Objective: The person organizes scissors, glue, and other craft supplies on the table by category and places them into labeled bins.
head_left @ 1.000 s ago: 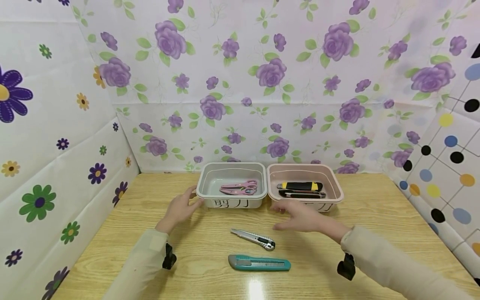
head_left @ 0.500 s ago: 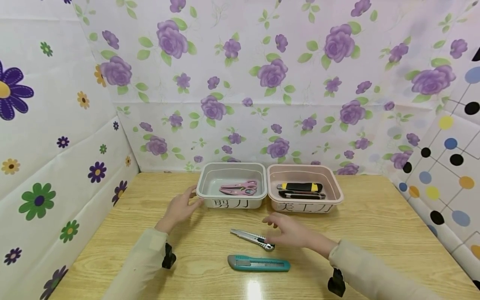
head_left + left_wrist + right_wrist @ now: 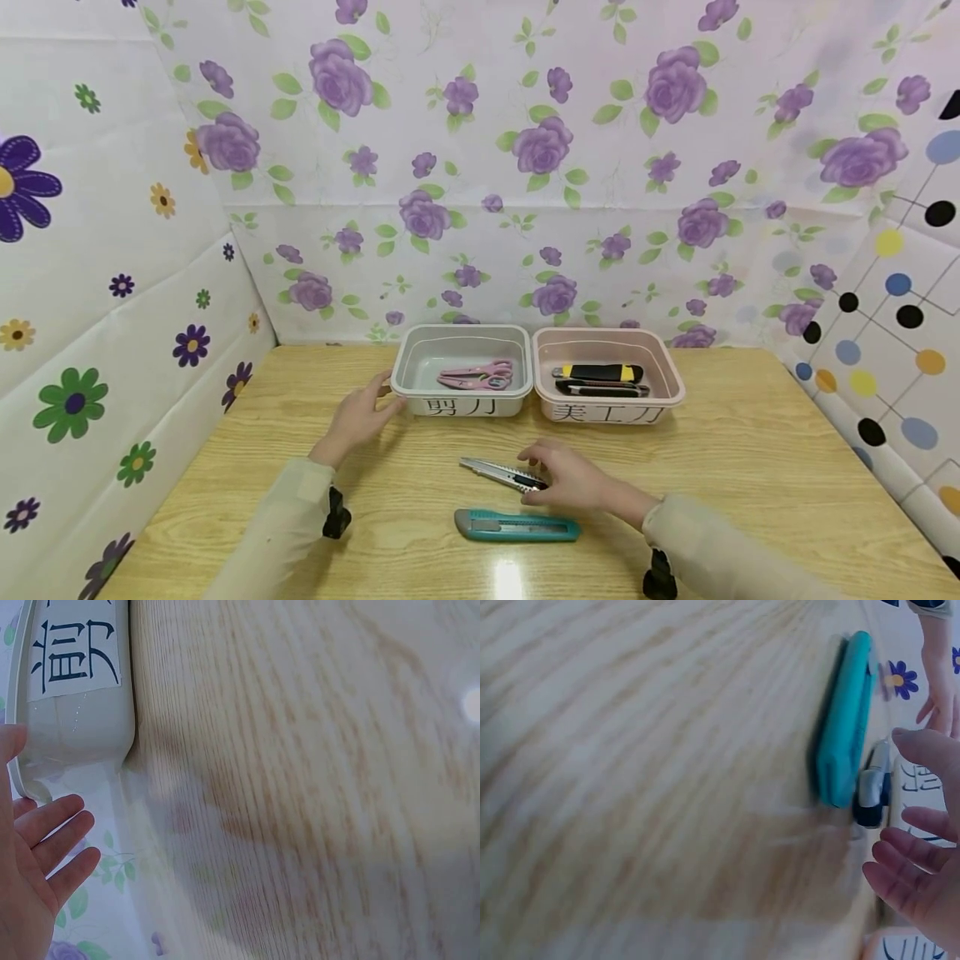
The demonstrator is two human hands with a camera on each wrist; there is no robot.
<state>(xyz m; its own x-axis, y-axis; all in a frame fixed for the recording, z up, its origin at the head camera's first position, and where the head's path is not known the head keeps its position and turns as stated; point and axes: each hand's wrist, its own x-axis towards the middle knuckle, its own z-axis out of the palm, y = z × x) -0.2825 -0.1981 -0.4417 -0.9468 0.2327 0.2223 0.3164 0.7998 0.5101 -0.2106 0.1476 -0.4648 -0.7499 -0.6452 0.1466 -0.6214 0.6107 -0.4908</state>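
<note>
My left hand [image 3: 360, 421] rests at the near left corner of a pale grey bin [image 3: 512, 407], which holds pink scissors [image 3: 476, 382]. In the left wrist view its fingers [image 3: 60, 832] are extended, with the thumb at the bin's rim. A silver box cutter [image 3: 495, 472] lies slantwise on the table. My right hand [image 3: 566, 479] hovers over the handle end of that cutter, partly hiding it, with thumb and fingers apart. In the right wrist view there is a gap between the fingers and the silver cutter. Nearer me lies a teal box cutter [image 3: 517, 527].
To the right of the grey bin, a pink bin [image 3: 666, 398] holds a black-and-yellow box cutter [image 3: 600, 372] and a black one [image 3: 600, 389]. Both bins bear labels on their fronts. Behind them hangs a flowered cloth [image 3: 480, 250]. The wooden table [image 3: 750, 467] extends to the right.
My right hand has moved from the front of the pink bin, left and toward me, to the silver cutter's handle end. My left hand has stayed at the grey bin.
</note>
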